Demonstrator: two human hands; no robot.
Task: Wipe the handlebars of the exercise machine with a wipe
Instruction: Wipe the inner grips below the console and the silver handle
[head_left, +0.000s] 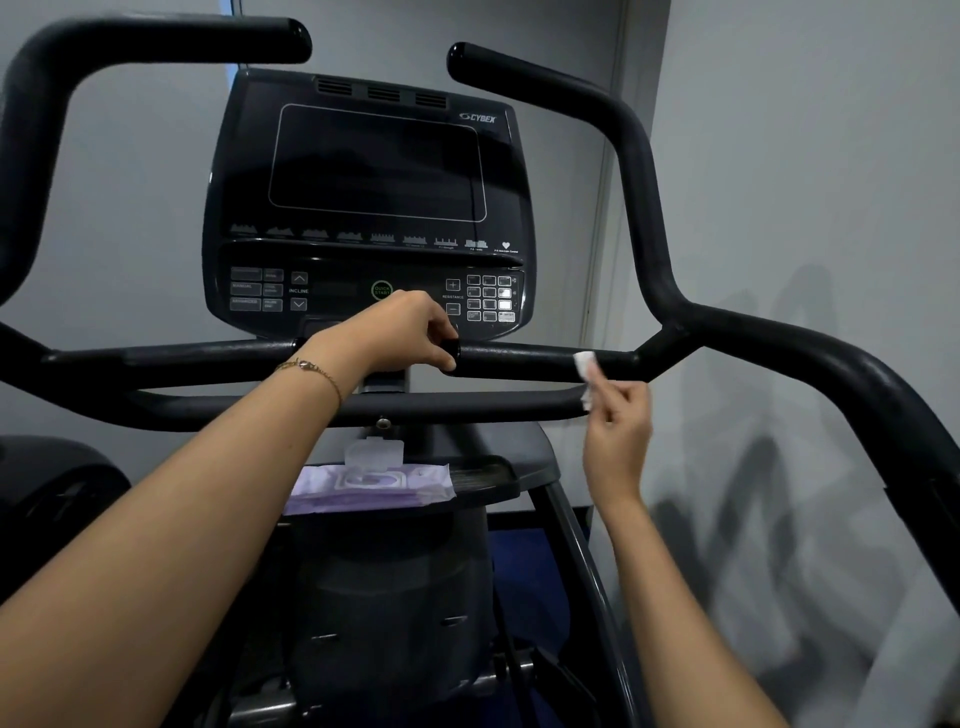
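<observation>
**Left forearm (197, 488) braced, wipe barely held**

Left hand (405, 332) curled round the handlebar (519, 361) end cap. Right hand (618, 431) pinched the wipe (584, 364) against that bar near its junction; so light a fingertip pinch could let it slip off.

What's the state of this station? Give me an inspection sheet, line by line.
Surface: dark grey plastic tray below the black console, holding the pack.
Job's things: small white wipe pressed on the black tubular handlebars.
Clutter: purple soft wipe pack, flap open.
Grippers: left hand grips a bar end; right hand pinches the wipe in its fingers.
Cables: nothing seen.
Surroundings: console screen dark; grey wall behind.
</observation>
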